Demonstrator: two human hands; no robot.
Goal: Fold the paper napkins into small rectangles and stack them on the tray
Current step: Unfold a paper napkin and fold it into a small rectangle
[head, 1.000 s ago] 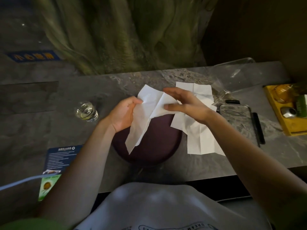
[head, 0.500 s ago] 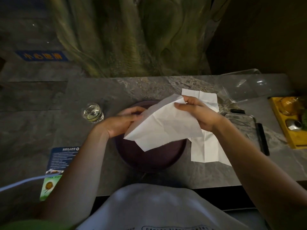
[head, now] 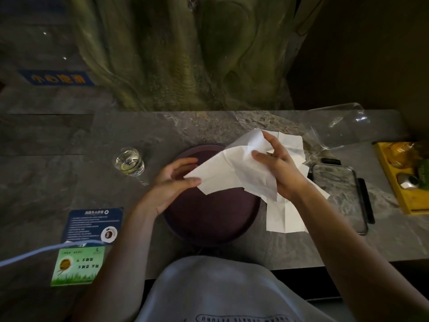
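Pinching a creased napkin point(head: 234, 173) by its near corner with the left hand point(head: 171, 182), clutching the far end in the right hand point(head: 281, 168). Holding it stretched over the dark round tray point(head: 209, 219). Hard to make out the right fingertips behind the sheet. Covering part of the flat napkins point(head: 285, 217) beside the tray with the right wrist. Left of the tray, a glass point(head: 129, 161); right, a phone point(head: 339, 194); farther, a yellow box point(head: 399, 187), cut off by the edge.

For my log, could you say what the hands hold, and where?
Both hold one napkin: left hand pinches its left corner, right hand grips its right end.
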